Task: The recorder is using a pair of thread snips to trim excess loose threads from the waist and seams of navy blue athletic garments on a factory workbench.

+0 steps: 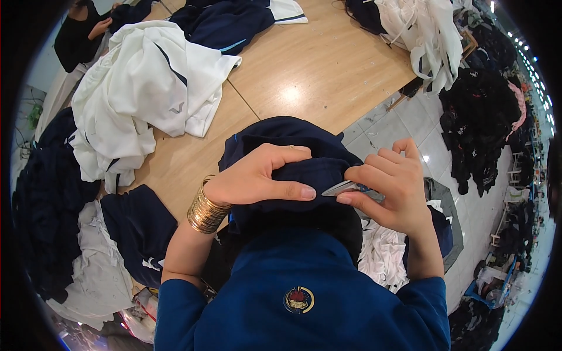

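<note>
A navy garment (280,133) is bunched up in front of me, partly over the table's near edge. My left hand (257,178), with a stack of gold bangles (208,206) at its wrist, grips a fold of it between thumb and fingers. In my right hand (391,186) is a pair of thread snips (337,188), its pointed metal blades directed left toward my left thumb. The fingers of that hand are curled round the snips and lie against the fabric's right edge. The snips' handle is mostly hidden by them.
White garments (146,88) are heaped on the table (316,70) at left, navy ones (225,26) behind them. More white clothing (424,35) hangs off the far right corner. Dark garments (477,126) are piled beyond the tiled floor (404,126). Another person (79,38) stands far left.
</note>
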A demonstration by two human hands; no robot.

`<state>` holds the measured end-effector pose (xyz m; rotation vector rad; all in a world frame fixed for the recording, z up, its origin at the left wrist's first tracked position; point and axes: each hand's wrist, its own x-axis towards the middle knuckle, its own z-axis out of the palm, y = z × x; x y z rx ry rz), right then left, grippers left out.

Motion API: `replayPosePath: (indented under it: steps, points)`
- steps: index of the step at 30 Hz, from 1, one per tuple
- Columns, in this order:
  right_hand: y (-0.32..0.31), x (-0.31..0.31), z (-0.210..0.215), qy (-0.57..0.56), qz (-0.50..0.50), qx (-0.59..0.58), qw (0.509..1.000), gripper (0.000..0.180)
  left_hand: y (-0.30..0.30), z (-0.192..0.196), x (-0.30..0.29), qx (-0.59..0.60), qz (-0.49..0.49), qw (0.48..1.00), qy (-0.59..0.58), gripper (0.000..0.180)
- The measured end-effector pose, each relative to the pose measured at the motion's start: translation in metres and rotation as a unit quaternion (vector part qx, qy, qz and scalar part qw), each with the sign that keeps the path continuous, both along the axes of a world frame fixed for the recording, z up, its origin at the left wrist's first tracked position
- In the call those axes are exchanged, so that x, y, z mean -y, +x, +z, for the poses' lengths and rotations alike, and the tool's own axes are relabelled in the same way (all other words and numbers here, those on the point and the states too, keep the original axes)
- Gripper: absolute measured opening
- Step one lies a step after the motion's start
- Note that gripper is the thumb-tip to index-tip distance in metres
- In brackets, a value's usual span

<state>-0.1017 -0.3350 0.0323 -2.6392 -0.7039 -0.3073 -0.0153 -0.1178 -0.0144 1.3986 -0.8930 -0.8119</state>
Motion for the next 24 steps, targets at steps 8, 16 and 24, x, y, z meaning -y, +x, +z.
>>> replayPosePath:
  steps: [8,16,24]
  points:
    - [0.002,0.005,-0.015,0.266,-0.102,-0.187,0.94,0.033,-0.004,0.002,-0.001,0.049,-0.005,0.999,0.004,0.029]
    - [0.017,0.007,-0.04,0.319,-0.085,-0.239,0.913,0.028,-0.003,0.009,-0.006,0.012,-0.014,0.999,0.029,0.023]
    - [0.026,0.051,-0.043,0.279,0.048,-0.486,0.827,0.023,0.013,0.018,-0.053,0.006,0.099,0.987,0.123,0.015]
